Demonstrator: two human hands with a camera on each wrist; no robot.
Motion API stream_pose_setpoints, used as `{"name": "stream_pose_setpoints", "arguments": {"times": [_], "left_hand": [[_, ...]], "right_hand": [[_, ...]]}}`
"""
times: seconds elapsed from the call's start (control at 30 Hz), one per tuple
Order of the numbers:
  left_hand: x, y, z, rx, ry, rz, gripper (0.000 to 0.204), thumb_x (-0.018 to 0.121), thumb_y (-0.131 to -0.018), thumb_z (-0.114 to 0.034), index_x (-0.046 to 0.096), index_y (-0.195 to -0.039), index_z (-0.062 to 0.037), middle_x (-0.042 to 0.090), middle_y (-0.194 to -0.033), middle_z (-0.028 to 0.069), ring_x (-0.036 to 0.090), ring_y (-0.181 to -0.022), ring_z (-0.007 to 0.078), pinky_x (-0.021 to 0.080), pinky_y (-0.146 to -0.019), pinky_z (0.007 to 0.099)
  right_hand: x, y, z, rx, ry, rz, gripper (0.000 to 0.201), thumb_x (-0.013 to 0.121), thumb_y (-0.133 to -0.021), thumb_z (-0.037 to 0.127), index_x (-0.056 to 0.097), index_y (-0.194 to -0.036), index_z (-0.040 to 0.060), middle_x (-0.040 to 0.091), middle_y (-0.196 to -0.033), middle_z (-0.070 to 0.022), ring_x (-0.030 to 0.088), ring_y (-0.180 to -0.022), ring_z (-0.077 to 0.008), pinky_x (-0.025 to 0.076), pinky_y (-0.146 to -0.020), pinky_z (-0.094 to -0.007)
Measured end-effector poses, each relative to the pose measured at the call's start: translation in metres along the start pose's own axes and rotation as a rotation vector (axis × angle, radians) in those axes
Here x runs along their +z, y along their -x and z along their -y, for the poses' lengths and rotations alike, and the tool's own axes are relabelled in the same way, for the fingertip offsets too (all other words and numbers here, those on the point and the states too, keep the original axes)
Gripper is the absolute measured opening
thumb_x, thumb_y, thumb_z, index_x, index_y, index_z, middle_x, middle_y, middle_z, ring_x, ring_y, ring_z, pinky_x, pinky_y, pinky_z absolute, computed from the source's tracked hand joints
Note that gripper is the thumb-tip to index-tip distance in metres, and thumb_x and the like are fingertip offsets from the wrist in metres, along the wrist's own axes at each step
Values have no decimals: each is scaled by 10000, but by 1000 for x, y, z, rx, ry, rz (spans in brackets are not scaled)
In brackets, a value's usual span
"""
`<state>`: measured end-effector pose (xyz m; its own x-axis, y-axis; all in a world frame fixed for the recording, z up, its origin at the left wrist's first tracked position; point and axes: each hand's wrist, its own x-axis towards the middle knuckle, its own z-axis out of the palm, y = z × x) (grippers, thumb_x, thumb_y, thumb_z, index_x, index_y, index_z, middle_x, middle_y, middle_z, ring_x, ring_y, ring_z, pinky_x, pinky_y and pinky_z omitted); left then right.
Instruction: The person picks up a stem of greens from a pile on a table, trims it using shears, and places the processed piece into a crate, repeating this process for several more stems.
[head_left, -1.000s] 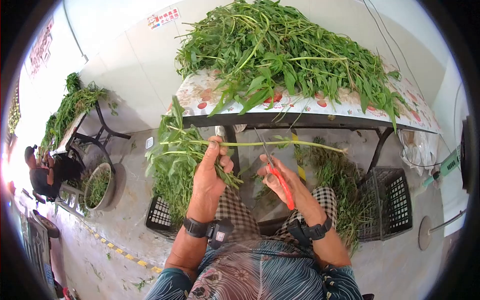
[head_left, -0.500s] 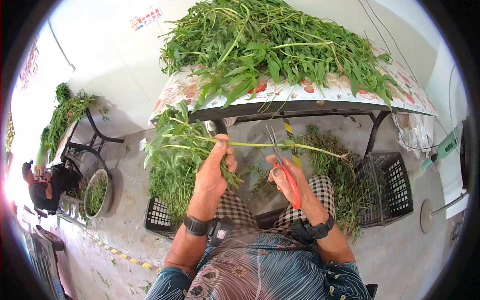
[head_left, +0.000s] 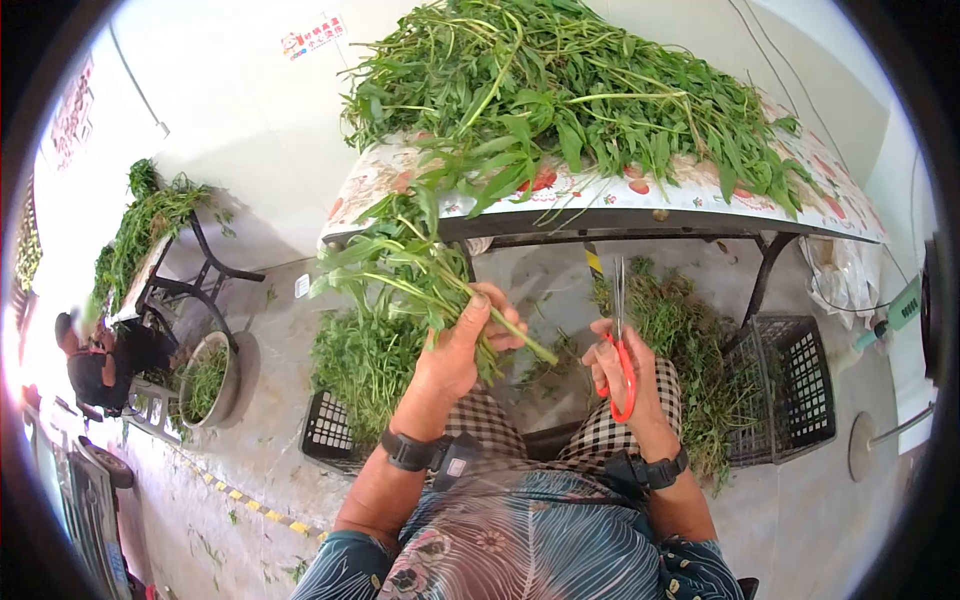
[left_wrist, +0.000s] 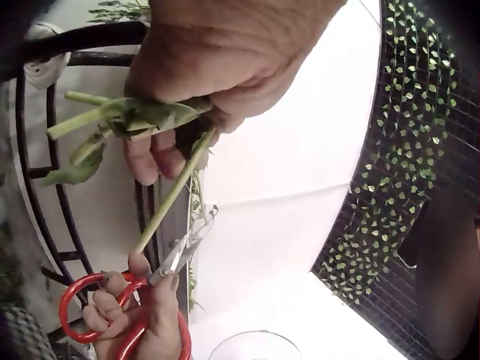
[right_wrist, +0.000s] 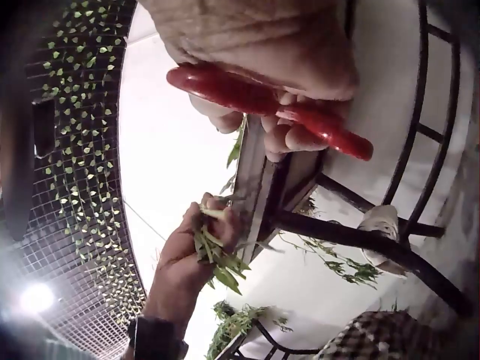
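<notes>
My left hand [head_left: 458, 345] grips a bunch of leafy green stems [head_left: 385, 262], leaves spreading to the upper left and short bare stem ends poking out to the right past the fingers. To its right, my right hand [head_left: 640, 392] holds red-handled scissors [head_left: 625, 375], fingers in the loops and the narrow blades pointing up. A small gap lies between blades and stems in the head view. From the left wrist, one stem [left_wrist: 174, 191] runs down toward the scissors [left_wrist: 176, 259]. The right wrist view shows the red handles [right_wrist: 225, 88] under the palm.
A big heap of leafy stems [head_left: 560, 90] covers the table [head_left: 460, 207] ahead. Black crates [head_left: 790, 400] [head_left: 328, 425] stand on both sides, with plants [head_left: 370, 365] and trimmings [head_left: 685, 330] near them. At far left another person [head_left: 95, 365] sits by a tub [head_left: 225, 390].
The long stem that reached right between the blades no longer extends there; a short end shows instead. My right hand with the scissors has moved right, and the blades now point straight up.
</notes>
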<state>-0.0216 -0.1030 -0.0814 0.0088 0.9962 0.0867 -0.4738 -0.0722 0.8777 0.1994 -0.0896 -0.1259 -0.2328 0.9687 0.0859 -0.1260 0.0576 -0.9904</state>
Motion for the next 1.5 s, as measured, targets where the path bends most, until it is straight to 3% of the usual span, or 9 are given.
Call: {"name": "stream_pose_setpoints", "arguments": {"times": [0.23, 0.5, 0.73, 0.83, 0.93, 1.07, 1.17, 1.27, 1.5], "left_hand": [[-14, 21, -14, -84, -91, -127, 222, 585, -877, -251, 545, -987, -63, 521, -751, 30, 482, -582, 125, 418, -501, 268], [-54, 43, -11, -104, -47, -288, 160, 518, -838, -31, 539, -993, -66, 600, -841, 68, 536, -577, 141, 462, -510, 278], [-117, 47, -37, -46, 14, -344, 106, 553, -855, -113, 555, -952, -70, 580, -777, 41, 490, -535, 107, 409, -459, 232], [-172, 57, -27, -90, -175, -513, 108, 560, -857, -128, 567, -947, -69, 587, -785, 41, 510, -552, 114, 431, -465, 250], [-220, 78, -17, -153, -172, -669, 110, 561, -858, -128, 575, -951, -70, 593, -792, 44, 527, -565, 126, 458, -483, 271], [-274, 118, 8, -164, 131, -865, 119, 568, -861, -133, 571, -964, -73, 574, -766, 33, 538, -580, 131, 474, -495, 278], [-289, 140, 28, -183, 104, -991, 113, 577, -858, -140, 563, -946, -70, 561, -751, 31, 526, -558, 126, 464, -473, 280], [-288, 151, 38, -256, -70, -989, 99, 605, -842, -151, 563, -871, -66, 549, -689, 29, 500, -514, 115, 436, -441, 280], [-309, 154, 43, -324, -224, -1043, 84, 597, -822, -152, 575, -811, -72, 534, -639, 11, 484, -480, 111, 401, -404, 279]], "right_hand": [[2, 1, -6, 1, -16, 63, 286, 547, -880, 228, 519, -1080, 25, 586, -703, -51, 491, -549, -66, 405, -488, -201], [-2, -1, -13, 27, -32, 28, 291, 586, -858, 236, 537, -1065, 38, 595, -697, -42, 496, -542, -64, 409, -475, -198], [-10, -3, -22, 53, -10, 2, 276, 564, -867, 205, 526, -1077, 30, 590, -699, -44, 484, -525, -66, 396, -455, -207], [-18, -5, -31, 24, -1, 13, 284, 569, -865, 203, 524, -1081, 25, 577, -708, -53, 473, -514, -79, 394, -457, -217], [-32, -11, -47, 177, -87, -17, 294, 565, -867, 224, 527, -1086, 31, 563, -705, -57, 467, -507, -86, 390, -463, -221], [-58, -10, -53, 244, -62, -8, 312, 561, -868, 259, 531, -1084, 36, 524, -663, -44, 452, -497, -92, 392, -473, -234], [-87, -15, -61, 269, -182, -9, 318, 555, -877, 284, 524, -1096, 57, 523, -694, -36, 463, -533, -96, 392, -489, -237], [-101, -16, -78, 298, -370, -245, 320, 528, -896, 313, 513, -1112, 77, 529, -746, -30, 470, -582, -99, 387, -509, -242], [-118, -13, -106, 344, -312, -234, 303, 485, -922, 308, 516, -1103, 68, 513, -750, -12, 464, -613, -86, 402, -535, -258]]}}
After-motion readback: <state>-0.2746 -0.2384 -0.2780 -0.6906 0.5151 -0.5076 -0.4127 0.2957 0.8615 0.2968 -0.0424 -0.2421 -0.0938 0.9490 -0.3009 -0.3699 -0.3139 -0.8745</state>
